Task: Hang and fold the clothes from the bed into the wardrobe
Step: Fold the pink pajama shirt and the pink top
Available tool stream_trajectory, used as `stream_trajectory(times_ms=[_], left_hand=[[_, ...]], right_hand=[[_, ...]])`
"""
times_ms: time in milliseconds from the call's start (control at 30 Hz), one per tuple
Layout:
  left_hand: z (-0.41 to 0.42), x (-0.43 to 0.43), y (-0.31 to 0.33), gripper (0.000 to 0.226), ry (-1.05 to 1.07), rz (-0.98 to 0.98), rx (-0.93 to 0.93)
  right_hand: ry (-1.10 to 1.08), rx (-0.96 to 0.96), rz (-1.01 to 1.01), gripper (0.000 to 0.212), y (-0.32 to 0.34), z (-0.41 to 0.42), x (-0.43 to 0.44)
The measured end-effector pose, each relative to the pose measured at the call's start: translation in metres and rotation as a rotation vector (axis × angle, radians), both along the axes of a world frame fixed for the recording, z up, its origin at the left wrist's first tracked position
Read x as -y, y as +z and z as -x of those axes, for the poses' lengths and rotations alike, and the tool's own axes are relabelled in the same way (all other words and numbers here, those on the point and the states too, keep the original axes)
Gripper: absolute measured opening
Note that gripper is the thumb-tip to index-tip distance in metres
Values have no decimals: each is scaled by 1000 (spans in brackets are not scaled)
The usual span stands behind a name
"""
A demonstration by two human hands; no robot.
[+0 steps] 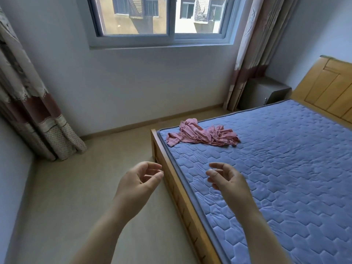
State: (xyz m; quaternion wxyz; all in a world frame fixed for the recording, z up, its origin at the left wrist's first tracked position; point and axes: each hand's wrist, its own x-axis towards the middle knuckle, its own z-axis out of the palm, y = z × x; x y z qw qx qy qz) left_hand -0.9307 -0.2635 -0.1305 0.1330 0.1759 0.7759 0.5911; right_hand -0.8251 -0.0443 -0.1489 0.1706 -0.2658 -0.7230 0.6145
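Both hands, left hand (138,181) and right hand (227,181), are hovering empty with fingers loosely apart, while the pink garment (202,135) is lying crumpled mid-frame above them on the bed (285,168), stretched left-to-right, nearer the right hand.

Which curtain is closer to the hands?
The left curtain, hanging by the near wall beside the left hand. The right curtain hangs farther off, past the bed's far corner.

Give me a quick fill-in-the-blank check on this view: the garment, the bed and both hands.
1. The crumpled garment on the mattress is ____ in colour.
2. The garment lies near the mattress corner closest to the ____ in the far wall.
3. The left hand and right hand hold ____.
4. The quilted mattress cover is ____ in colour.

Missing words: pink; window; nothing; blue
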Motion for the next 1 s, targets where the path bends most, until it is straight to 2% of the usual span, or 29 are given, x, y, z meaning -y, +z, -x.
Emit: stream_trajectory(times_ms=[100,200,600,1000], left_hand=[[50,-10,-4,21,-18,-3,1],[108,-18,-12,7,-59,3,-5],[325,-41,-4,8,-200,36,41],[474,-165,-19,9,-297,140,20]], right_hand=[[-24,26,-3,13,-5,44,-6],[-68,45,-5,13,-13,92,-9],[-227,132,8,10,-18,263,-6],[-349,132,44,5,-42,406,-122]])
